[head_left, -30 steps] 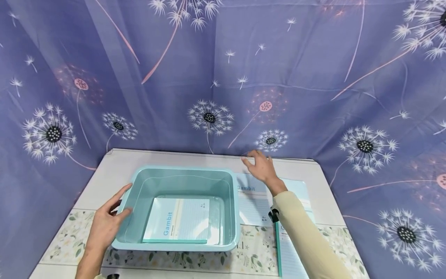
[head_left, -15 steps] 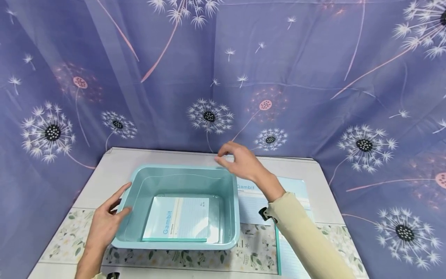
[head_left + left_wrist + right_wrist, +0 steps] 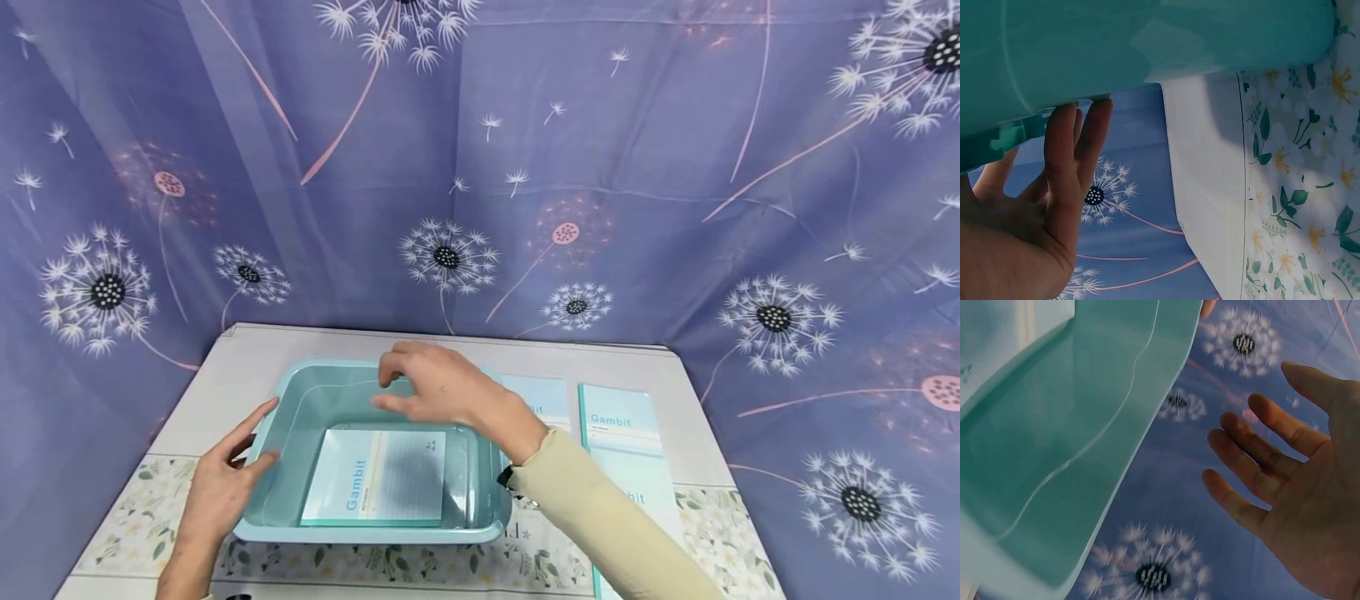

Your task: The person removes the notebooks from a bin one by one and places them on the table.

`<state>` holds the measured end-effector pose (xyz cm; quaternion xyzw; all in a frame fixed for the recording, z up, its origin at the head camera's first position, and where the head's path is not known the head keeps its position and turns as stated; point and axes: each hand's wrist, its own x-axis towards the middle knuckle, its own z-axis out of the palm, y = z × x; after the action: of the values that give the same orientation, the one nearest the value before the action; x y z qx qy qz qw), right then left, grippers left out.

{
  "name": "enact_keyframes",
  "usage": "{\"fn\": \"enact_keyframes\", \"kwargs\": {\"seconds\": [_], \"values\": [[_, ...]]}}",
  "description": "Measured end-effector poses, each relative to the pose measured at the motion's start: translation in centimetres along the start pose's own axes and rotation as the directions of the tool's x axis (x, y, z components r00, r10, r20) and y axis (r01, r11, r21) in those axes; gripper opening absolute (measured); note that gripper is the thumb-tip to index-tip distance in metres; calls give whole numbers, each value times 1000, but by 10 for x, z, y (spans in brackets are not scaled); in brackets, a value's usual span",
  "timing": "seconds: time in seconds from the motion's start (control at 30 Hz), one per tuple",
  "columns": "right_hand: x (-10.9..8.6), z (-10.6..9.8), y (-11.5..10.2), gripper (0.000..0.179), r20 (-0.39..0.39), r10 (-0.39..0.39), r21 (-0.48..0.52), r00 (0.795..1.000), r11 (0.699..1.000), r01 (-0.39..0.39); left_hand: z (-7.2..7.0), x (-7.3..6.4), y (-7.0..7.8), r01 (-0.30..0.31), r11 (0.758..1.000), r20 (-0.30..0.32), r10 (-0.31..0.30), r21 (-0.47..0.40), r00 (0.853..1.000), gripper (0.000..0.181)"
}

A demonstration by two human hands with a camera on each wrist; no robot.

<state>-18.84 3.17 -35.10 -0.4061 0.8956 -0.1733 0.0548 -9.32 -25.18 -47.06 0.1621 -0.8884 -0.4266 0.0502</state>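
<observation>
A light blue plastic basin (image 3: 281,500) stands on the table, with a Gambit notebook (image 3: 375,479) lying flat inside. My left hand (image 3: 221,487) holds the basin's left rim, the thumb over the edge and fingertips against the outer wall, as the left wrist view also shows its fingers (image 3: 1063,144). Over the back part of the basin hovers my right hand (image 3: 442,387), fingers loosely bent and holding nothing. In the right wrist view that hand (image 3: 1310,481) is apart from the basin wall (image 3: 1104,412).
Right of the basin, one Gambit notebook (image 3: 542,396) is partly hidden by the right forearm. More notebooks (image 3: 618,417) lie farther right, partly overlapping. A purple dandelion curtain (image 3: 480,183) hangs behind the white table (image 3: 697,433).
My right hand has moved left from above the notebooks to over the basin, uncovering the notebooks at right. The left hand stays at the basin's rim.
</observation>
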Motion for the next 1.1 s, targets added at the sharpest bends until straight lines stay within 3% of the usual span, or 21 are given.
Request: {"fn": "enact_keyframes", "kwargs": {"seconds": [0.3, 0.57, 0.87, 1.1], "values": [[21, 29, -25, 23, 124, -81, -106, 989, 990, 94, 0, 2, -1, 12, 999, 0, -12, -30, 1000, 73], [29, 64, -18, 23, 285, -18, -147, 958, 987, 63, 2, 1, 0, -7, 999, 1, 7, -43, 1000, 72], [41, 101, -11, 29, 350, -9, -203, 937, 975, 85, 1, 1, 1, -59, 997, -8, 59, -42, 998, 70], [48, 133, -12, 41, 455, -17, -205, 890, 971, 124, -1, -1, -1, -47, 998, -7, 47, -52, 999, 70]]}}
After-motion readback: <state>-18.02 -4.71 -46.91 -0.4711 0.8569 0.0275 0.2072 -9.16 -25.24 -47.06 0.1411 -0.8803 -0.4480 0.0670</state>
